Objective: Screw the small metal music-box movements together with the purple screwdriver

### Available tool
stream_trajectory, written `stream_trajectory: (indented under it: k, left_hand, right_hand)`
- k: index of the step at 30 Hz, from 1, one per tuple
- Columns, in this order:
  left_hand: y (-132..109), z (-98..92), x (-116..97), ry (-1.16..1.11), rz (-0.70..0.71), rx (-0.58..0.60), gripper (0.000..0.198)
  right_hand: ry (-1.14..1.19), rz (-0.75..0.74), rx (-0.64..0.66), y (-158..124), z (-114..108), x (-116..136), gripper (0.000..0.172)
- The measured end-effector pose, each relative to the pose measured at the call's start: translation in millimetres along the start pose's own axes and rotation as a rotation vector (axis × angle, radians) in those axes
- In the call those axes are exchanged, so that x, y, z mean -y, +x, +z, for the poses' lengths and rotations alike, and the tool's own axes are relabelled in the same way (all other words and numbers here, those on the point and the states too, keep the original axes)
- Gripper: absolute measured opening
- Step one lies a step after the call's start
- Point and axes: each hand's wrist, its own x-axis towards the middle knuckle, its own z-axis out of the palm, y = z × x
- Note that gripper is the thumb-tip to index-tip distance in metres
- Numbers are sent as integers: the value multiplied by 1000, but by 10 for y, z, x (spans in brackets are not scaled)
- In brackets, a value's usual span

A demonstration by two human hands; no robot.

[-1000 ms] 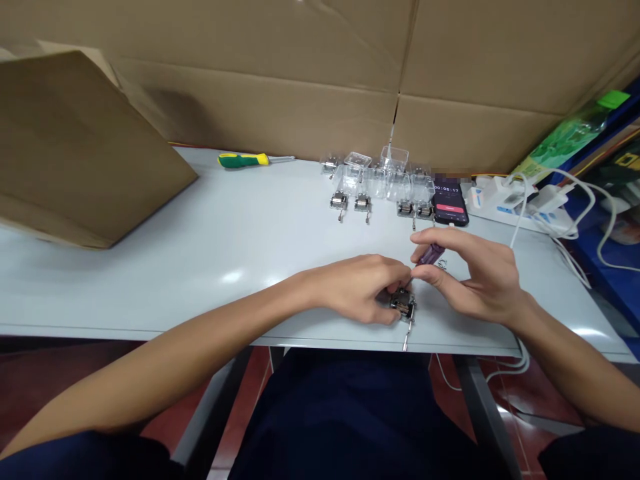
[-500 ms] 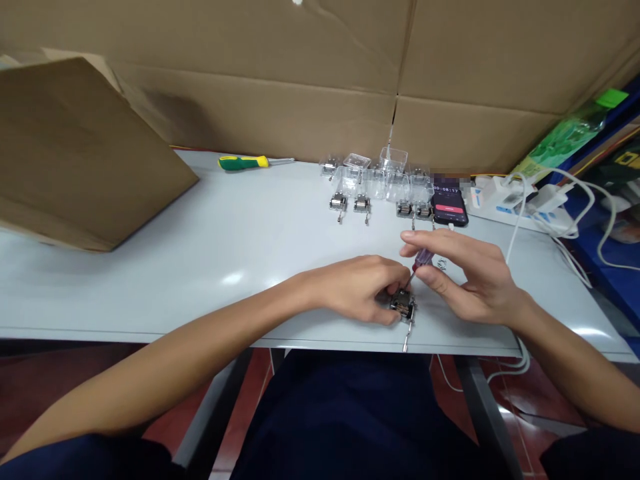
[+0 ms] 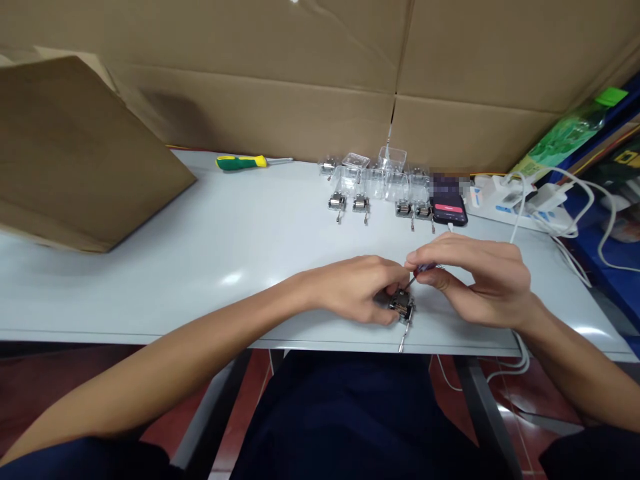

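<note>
My left hand (image 3: pixel 361 288) is closed on a small metal crank mechanism (image 3: pixel 401 307) at the near edge of the grey table (image 3: pixel 210 267). Its thin crank handle (image 3: pixel 405 335) hangs over the table's edge. My right hand (image 3: pixel 475 277) curls around a small purple-handled screwdriver (image 3: pixel 425 268), whose tip points down-left into the mechanism. Most of the screwdriver is hidden under the fingers.
Several more metal mechanisms (image 3: pixel 350 202) and clear plastic boxes (image 3: pixel 385 175) stand at the back, beside a phone (image 3: pixel 449 206). A yellow-green screwdriver (image 3: pixel 244 161) lies at the back left. A brown paper bag (image 3: pixel 75 153) sits left; power strip and white cables (image 3: pixel 530 200) right.
My right hand has lowered and curled its fingers over the purple screwdriver, hiding most of the handle. The left hand and mechanism have stayed put.
</note>
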Motion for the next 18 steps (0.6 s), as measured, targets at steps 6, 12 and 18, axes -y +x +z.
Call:
stream_trajectory:
  k: [6, 12, 18]
  left_hand:
    - [-6, -41, -17, -10, -7, 29, 22]
    - [-15, -77, -42, 7, 6, 16, 23]
    - [-8, -59, -75, 41, -20, -20, 22]
  right_hand:
    - [-24, 85, -64, 5, 13, -38, 43]
    - [-197, 87, -248, 48, -129, -149, 33]
    - [-414, 89, -116, 70, -212, -238, 29]
